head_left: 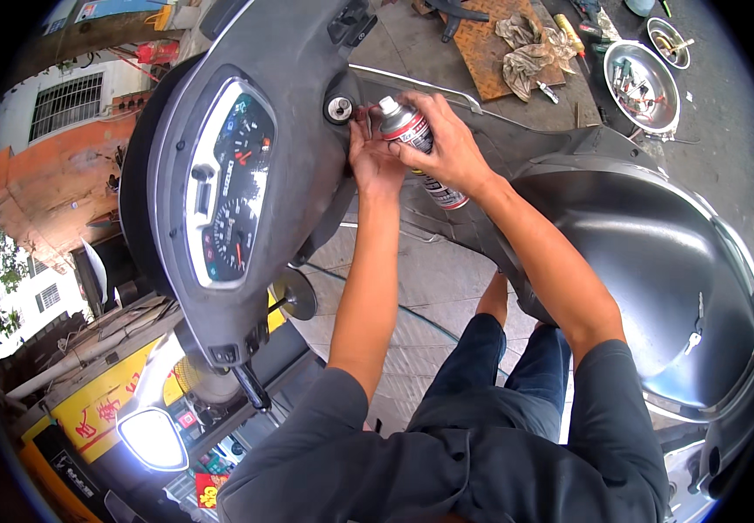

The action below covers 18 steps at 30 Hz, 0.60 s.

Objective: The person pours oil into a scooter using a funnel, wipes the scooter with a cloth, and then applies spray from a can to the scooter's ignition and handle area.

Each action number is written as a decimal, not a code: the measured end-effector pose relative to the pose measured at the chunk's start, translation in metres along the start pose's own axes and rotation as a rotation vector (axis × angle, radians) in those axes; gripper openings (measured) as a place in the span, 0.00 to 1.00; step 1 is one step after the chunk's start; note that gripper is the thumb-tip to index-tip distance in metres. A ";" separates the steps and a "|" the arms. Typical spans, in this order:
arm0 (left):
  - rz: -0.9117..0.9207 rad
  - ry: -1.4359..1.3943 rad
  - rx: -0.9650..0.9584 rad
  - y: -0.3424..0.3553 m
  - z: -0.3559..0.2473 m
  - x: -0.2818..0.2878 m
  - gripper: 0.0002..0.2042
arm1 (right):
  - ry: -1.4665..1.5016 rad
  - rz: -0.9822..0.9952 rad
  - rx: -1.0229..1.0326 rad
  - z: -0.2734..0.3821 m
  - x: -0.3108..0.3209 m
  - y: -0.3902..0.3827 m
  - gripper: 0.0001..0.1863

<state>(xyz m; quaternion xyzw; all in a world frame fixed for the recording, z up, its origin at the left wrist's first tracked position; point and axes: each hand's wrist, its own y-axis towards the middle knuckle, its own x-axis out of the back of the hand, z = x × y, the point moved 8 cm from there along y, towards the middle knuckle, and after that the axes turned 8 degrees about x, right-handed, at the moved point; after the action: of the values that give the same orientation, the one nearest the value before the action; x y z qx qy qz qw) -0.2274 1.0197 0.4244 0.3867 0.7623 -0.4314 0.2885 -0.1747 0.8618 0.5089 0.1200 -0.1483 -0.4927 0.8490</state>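
Observation:
My right hand (446, 144) is wrapped round an aerosol spray can (412, 138), which has a white nozzle and a red-and-silver body and tilts towards the scooter's front. Beside it my left hand (378, 161) is raised, palm partly showing, its fingers drawn together close to the ignition lock (338, 108). Whatever is between those fingertips, if anything, is too small to make out. The round metal lock sits in the grey scooter cowl (303, 113). The can's nozzle is near the left fingers; no spray is visible.
The instrument cluster (234, 179) and a mirror (152, 438) lie left. Keys (695, 338) rest on the glossy black seat (638, 261). Metal bowls of parts (675, 94), crumpled rags (534, 52) and a rusty plate (473, 65) are on the ground at the far right.

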 end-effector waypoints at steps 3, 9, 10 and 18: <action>-0.082 -0.030 -0.010 0.017 0.005 0.008 0.11 | -0.047 0.003 -0.022 -0.020 -0.008 -0.001 0.36; -0.047 -0.015 -0.001 0.027 -0.001 0.013 0.08 | -0.066 0.000 -0.070 -0.030 -0.012 -0.006 0.36; -0.057 -0.007 -0.025 0.029 -0.003 0.013 0.08 | -0.055 0.037 -0.088 -0.031 -0.014 -0.005 0.36; -0.041 -0.069 0.035 0.041 -0.006 0.027 0.08 | -0.190 0.123 0.044 -0.015 -0.022 0.020 0.34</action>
<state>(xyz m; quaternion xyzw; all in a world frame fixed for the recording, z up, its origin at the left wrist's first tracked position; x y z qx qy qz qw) -0.2080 1.0477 0.3880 0.3610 0.7519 -0.4637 0.2988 -0.1636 0.8914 0.4991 0.0821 -0.2459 -0.4454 0.8570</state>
